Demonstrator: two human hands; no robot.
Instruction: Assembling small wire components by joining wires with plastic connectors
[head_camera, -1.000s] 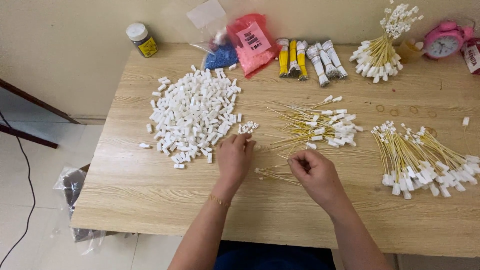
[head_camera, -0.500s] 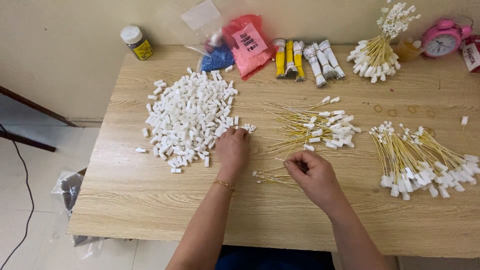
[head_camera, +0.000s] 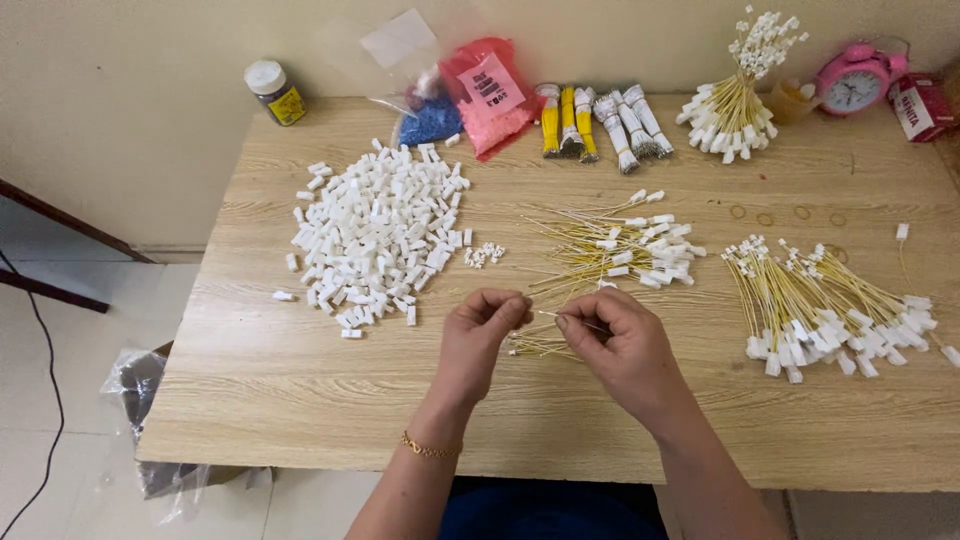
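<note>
My left hand (head_camera: 478, 340) hovers over the wooden table (head_camera: 300, 400), fingers pinched together on something too small to make out, probably a white connector. My right hand (head_camera: 620, 345) pinches a thin yellow wire (head_camera: 562, 319) whose tip points at the left fingertips. Under both hands lies a small bunch of bare yellow wires (head_camera: 535, 346). A big heap of white plastic connectors (head_camera: 375, 235) lies to the left. A loose pile of yellow wires with white ends (head_camera: 620, 250) sits just beyond my hands.
A finished pile of capped wires (head_camera: 830, 305) lies at right. Along the back edge stand a jar (head_camera: 270, 92), plastic bags (head_camera: 465, 95), bundled wires (head_camera: 595, 120), an upright capped bunch (head_camera: 735, 105) and a pink alarm clock (head_camera: 855, 80). Rubber bands (head_camera: 765, 216) lie nearby.
My left hand has drawn back from the connector heap toward the right hand. Both hands now meet over the small wire bunch, the wire tip close to the left fingertips.
</note>
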